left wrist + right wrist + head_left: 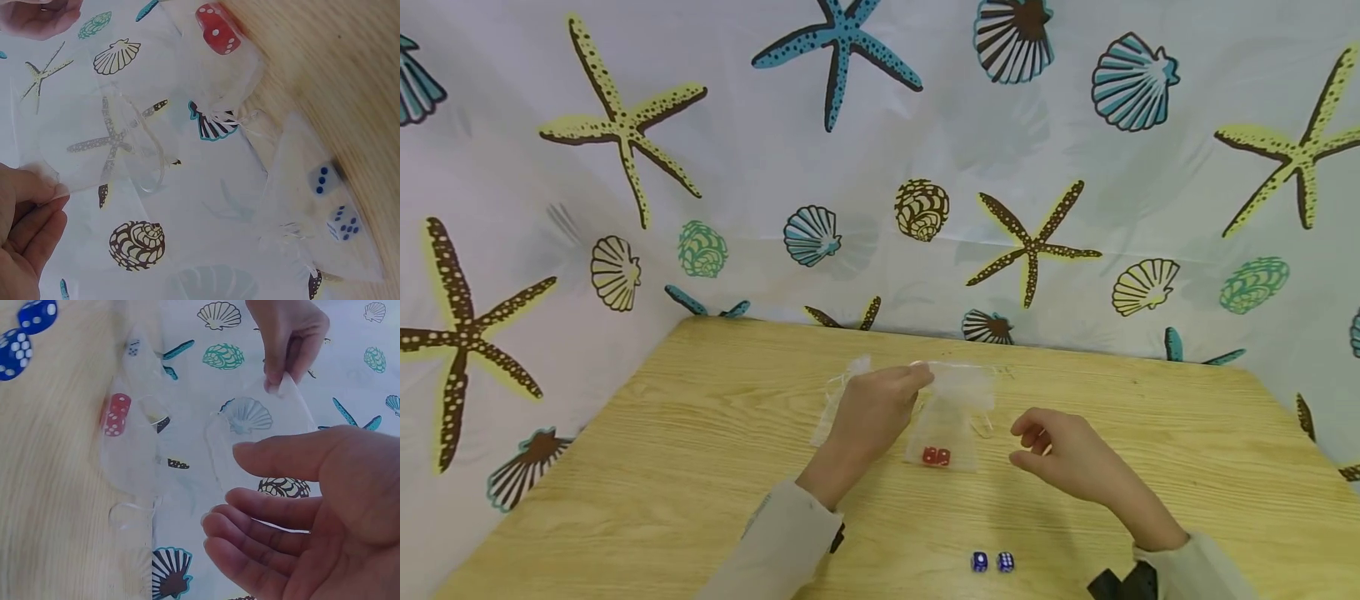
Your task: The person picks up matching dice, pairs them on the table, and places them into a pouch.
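Observation:
My left hand [872, 404] pinches the edge of a sheer white drawstring pouch [968, 385] between thumb and fingers, holding it up; no dice show inside it. Beside it, the right hand [1071, 454] hovers with fingers loosely curved, apart from the pouch and holding nothing. Below the raised pouch lies a second sheer pouch [958, 437] with two red dice [936, 456] in its bottom. A third pouch [831, 417], partly hidden behind the left hand, contains white dice [331, 203] with dark dots, seen in the left wrist view.
Two blue dice [992, 562] with white dots lie side by side near the front of the wooden table [685, 467]. A white cloth [880, 150] printed with starfish and shells hangs behind the table and along its sides.

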A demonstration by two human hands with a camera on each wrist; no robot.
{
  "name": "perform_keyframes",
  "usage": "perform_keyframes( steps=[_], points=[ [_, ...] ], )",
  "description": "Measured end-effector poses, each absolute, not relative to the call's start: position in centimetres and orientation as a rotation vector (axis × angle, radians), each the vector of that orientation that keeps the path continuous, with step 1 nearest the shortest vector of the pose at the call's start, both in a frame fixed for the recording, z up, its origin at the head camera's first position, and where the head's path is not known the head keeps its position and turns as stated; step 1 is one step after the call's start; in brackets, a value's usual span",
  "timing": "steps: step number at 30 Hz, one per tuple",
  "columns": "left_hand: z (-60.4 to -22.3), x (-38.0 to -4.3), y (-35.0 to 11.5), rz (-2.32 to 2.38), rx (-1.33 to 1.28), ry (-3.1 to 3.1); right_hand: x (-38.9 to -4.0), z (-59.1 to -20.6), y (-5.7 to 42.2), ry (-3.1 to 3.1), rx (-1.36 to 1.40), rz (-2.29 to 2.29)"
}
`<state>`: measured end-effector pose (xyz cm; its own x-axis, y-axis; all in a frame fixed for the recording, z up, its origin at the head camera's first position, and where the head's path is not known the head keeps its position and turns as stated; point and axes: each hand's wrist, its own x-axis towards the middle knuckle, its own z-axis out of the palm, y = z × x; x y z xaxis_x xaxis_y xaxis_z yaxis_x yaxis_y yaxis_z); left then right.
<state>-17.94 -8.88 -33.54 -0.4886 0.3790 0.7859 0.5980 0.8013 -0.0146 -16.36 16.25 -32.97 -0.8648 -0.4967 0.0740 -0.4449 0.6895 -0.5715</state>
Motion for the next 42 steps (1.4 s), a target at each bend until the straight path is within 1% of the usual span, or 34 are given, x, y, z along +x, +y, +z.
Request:
perform_keyframes(
  steps=[10,18,26,33,42],
  points=[
    [-34.2,-16.7,-10.0,-0.302,-0.734,-2.092,-17.7,-32.6,14.7,2.81,-0.717,-1.028],
    [-35.0,-16.1,-10.0,-0.321,-0.728,-2.049,-18.5,-33.3,13.4,2.641,-0.6,-1.364],
    [-35.4,-15.9,-9.6,-0.299,-0.749,-2.065,-18.6,-33.8,12.2,2.61,-0.487,-1.49],
    [-35.6,-15.7,-9.2,-0.234,-0.805,-2.059,-18.7,-33.8,12.3,2.509,-0.34,-1.626],
    [-35.9,-15.5,-8.8,-0.145,-0.933,-2.066,-18.9,-34.3,12.7,2.367,-0.288,-1.761]
  ],
)
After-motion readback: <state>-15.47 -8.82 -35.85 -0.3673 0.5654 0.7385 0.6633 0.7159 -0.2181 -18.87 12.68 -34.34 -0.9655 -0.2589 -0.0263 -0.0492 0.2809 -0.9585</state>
